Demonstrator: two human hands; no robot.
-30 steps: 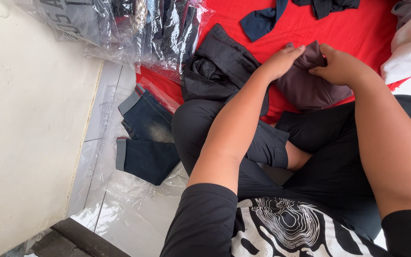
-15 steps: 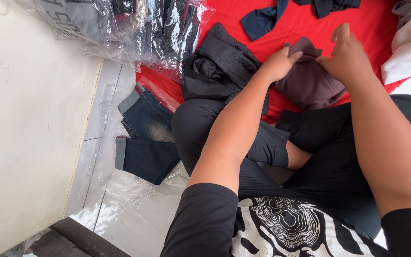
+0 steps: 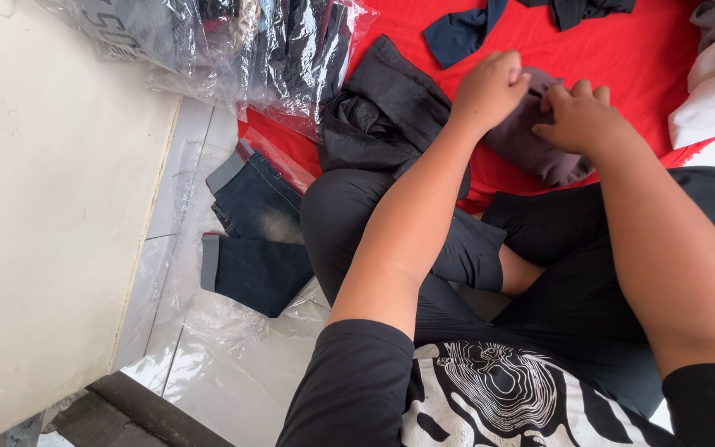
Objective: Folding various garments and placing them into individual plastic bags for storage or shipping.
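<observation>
Right then, both hands were on the maroon garment (image 3: 531, 132), which lay bunched on the red sheet (image 3: 622, 58) just beyond the knees. Left hand (image 3: 490, 87) curled over its near-left end, grip closed on a fold as far as I could tell; right hand (image 3: 577, 120) pressed flat-ish on top, fingers (image 3: 577, 89) bent, not clearly pinching anything. Garment's long axis ran approx left-far to right-near, right hand nearer its free end. Counts: 1 maroon garment, 1 black garment (image 3: 382, 108) touching its left side, 1 navy piece (image 3: 461, 33) beyond it, 1 pr jeans (image 3: 254, 240) well left, on clear plastic.
</observation>
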